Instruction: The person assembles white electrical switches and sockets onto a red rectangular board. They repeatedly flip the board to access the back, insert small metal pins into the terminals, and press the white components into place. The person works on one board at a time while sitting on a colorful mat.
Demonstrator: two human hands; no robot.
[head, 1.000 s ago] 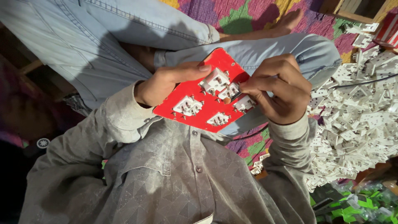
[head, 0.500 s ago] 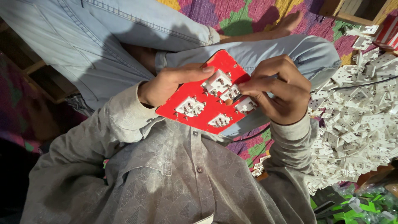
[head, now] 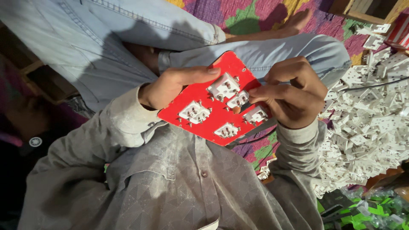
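The red plate sits over the person's lap, near the middle of the view, tilted so its long axis runs from about ten o'clock down to four o'clock. Several white socket pieces are seated on its face, with small metal pins standing up around them.

The left hand holds the plate from its nine o'clock edge: the grip is clenched on the plate, the thumb lying flat along the top face and pointing toward three o'clock, the fingers hidden beneath. The right hand comes in from the three o'clock side. Its grip is pinched on one small white socket piece near the plate's centre, thumb and fingertips closing on its right-hand end, while the rest of that hand curls over the plate's right edge.

From the right hand, the pinched piece lies at about nine o'clock, just beside the fingertips and touching them; the left thumb tip is near it too, at the piece's ten o'clock, but apart. The right hand is the nearer one.

A heap of loose white parts spreads on the floor at three o'clock, well apart from the plate. A patterned cloth shows at twelve o'clock.
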